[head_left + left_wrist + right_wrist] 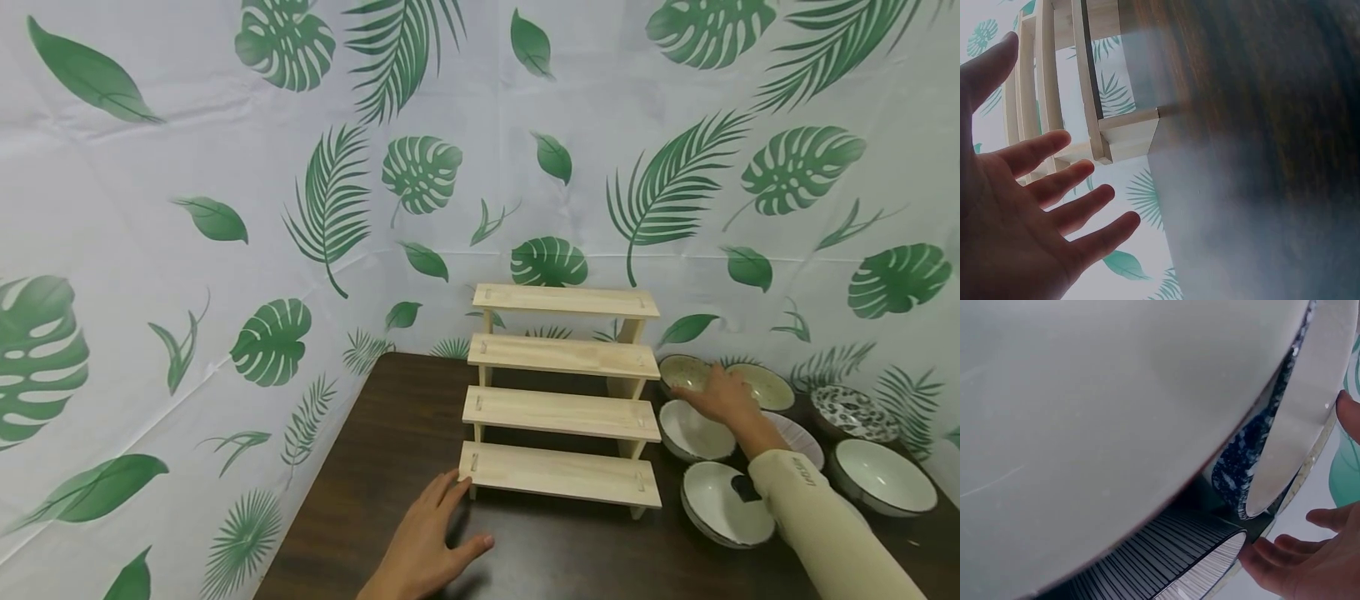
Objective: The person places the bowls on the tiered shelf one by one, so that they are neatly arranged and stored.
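Observation:
My left hand (429, 537) is held with fingers spread by the lower left corner of a four-step wooden shelf (558, 473). The left wrist view shows that hand (1029, 212) with an empty palm and the shelf's end panel (1132, 131) beyond the fingers. On the right, my other hand (722, 398) reaches over bowls, between a speckled bowl (681, 372) and a second speckled bowl (768, 387). In the right wrist view its fingers (1269, 569) are apart, near the rims of a striped bowl (1160, 556) and a blue-patterned bowl (1241, 462). Whether they touch a rim, I cannot tell.
Closer in stand a white bowl (693, 429), a dark-rimmed white bowl (712, 496), and a deep dark bowl (885, 477). A black-patterned bowl (855, 412) sits at the far right. Leaf-print cloth (465, 233) hangs behind the dark wooden table (397, 433).

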Motion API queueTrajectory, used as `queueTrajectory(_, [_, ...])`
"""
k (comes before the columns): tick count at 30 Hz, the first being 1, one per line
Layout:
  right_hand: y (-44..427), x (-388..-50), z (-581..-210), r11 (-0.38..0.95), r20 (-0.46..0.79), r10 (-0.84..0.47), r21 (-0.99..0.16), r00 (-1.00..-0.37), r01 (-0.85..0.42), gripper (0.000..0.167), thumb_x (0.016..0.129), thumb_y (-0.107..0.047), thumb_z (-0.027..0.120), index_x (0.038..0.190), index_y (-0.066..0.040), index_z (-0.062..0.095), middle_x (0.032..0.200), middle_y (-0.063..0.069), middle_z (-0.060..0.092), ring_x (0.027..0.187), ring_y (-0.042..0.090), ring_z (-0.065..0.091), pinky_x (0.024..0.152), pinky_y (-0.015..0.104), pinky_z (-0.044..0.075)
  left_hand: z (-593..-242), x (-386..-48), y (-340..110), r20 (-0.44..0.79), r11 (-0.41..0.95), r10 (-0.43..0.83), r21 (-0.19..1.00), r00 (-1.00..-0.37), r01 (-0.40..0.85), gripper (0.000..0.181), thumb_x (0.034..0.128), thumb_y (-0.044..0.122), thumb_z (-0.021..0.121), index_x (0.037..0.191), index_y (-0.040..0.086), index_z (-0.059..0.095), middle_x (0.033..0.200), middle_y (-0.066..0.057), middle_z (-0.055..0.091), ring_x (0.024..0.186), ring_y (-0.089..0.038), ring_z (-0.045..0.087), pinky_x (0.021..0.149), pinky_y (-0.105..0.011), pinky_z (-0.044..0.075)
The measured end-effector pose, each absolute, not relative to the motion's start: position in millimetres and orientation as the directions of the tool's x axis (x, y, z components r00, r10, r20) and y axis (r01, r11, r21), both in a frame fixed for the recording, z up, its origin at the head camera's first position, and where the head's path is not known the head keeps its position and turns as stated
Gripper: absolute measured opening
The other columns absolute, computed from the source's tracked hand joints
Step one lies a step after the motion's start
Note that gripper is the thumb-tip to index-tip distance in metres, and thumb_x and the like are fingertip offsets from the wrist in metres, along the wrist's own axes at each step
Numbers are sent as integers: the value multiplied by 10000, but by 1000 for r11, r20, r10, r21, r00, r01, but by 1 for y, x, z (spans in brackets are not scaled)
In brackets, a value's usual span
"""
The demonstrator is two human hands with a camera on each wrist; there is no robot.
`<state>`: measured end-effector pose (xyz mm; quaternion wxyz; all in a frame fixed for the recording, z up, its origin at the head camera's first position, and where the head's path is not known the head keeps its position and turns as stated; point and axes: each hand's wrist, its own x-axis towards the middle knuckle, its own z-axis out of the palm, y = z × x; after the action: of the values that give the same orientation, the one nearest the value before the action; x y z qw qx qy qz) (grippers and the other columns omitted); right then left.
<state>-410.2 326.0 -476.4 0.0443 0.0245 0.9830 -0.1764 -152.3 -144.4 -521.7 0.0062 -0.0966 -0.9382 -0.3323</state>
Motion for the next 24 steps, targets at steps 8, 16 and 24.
queueTrajectory(8, [330,-415,-479,934,-114,20,-352,-993,59,1131,944,-596,621,1489,264,128,1456,591,114,1304,782,197,1017,806,331,-524,-150,-145,48,768,181,616,-982,172,857,902,671,655,1539,127,474,1624,-150,406,1474,-461,405,1058,-722,409])
queueTrajectory(16, [330,-419,-481,940,-145,5,-336,-989,54,1207,933,-676,584,1488,271,82,1455,598,104,1309,772,197,1024,798,336,-525,-150,-146,46,766,175,622,-983,166,859,898,665,670,1546,139,468,1632,-144,397,1468,-448,418,1048,-710,424])
queueTrajectory(24, [326,-422,-480,939,-191,11,-336,-981,76,1252,920,-724,567,1523,229,23,1492,585,42,1340,772,124,1026,829,292,-526,-149,-147,38,758,174,633,-984,159,854,897,649,684,1551,147,462,1638,-144,388,1470,-457,411,1042,-717,422])
